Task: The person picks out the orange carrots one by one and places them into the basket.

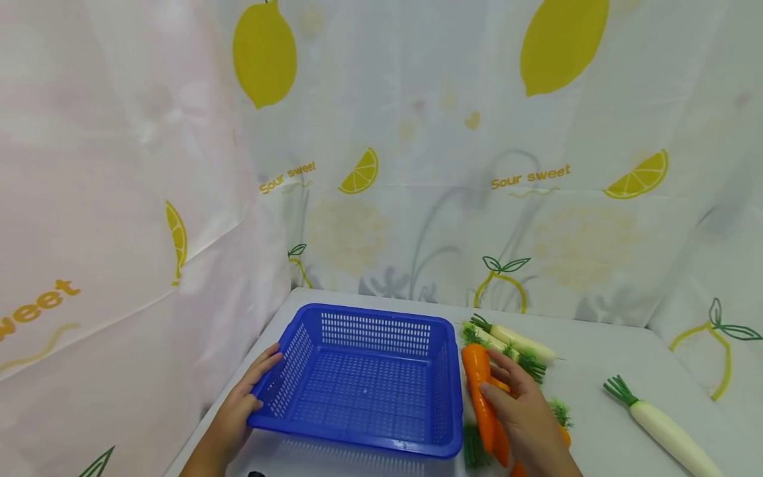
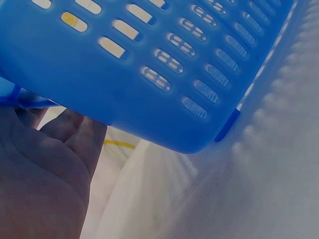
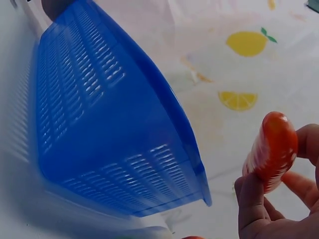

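Note:
A blue plastic basket (image 1: 357, 442) with slotted walls stands on the white table, nothing inside it. At its left rim my left hand (image 1: 235, 404) holds on, thumb over the edge; in the left wrist view the palm (image 2: 45, 174) shows beside the slotted wall. Just right of the basket, my right hand (image 1: 521, 404) pinches an orange carrot (image 1: 477, 371) between thumb and fingers. The right wrist view has this carrot (image 3: 276, 149) raised, seen end-on. Beneath that hand lie more carrots (image 1: 501, 444), partly hidden.
Behind the right hand lie white radishes (image 1: 524, 341) with green tops. Another white radish (image 1: 673, 430) lies apart at the far right. A lemon-print curtain (image 1: 417, 165) closes off the back and sides. A small dark object (image 1: 256, 474) shows at the bottom edge.

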A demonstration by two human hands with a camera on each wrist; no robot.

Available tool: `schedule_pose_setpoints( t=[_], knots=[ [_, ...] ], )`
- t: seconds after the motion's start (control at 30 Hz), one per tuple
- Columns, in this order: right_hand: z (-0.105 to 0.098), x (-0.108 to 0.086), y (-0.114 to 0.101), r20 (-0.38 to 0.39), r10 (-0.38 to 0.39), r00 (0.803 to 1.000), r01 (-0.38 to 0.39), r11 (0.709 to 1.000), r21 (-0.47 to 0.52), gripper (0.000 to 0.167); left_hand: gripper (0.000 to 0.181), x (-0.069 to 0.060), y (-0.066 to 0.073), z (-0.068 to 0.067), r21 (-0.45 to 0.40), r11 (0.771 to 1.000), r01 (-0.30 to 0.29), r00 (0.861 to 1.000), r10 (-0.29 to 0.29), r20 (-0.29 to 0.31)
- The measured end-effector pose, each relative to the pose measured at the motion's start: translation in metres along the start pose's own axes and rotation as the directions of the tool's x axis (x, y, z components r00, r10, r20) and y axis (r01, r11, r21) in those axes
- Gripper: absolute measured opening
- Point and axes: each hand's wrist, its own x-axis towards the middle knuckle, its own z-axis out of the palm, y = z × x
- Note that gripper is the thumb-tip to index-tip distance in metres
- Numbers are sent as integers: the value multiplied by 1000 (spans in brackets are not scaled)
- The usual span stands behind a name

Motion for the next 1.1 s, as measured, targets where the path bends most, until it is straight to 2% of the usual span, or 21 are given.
schedule_pose_setpoints(
  t=[0.2,0.4,0.57,0.8,1.0,1.1],
  knots=[
    [11,2,-7,-4,-11,1000,11,1000,22,60,88,2,0,-1,30,1000,-5,1000,5,3],
    [24,3,-12,7,-60,998,59,995,74,60,89,3,-1,-4,42,999,-5,1000,5,1],
    [32,5,-14,-4,-47,999,47,994,96,61,89,2,-2,-2,40,999,12,1000,-12,-1],
    [37,7,-15,-6,-46,999,46,997,67,64,90,3,-2,0,40,999,22,1000,-22,-5],
    [43,9,-19,-2,-49,999,49,999,24,62,89,3,-3,0,50,999,-16,1000,16,0],
    [48,10,-19,11,-67,998,67,997,34,61,89,2,-3,-1,51,998,-26,1000,26,7]
  ],
)
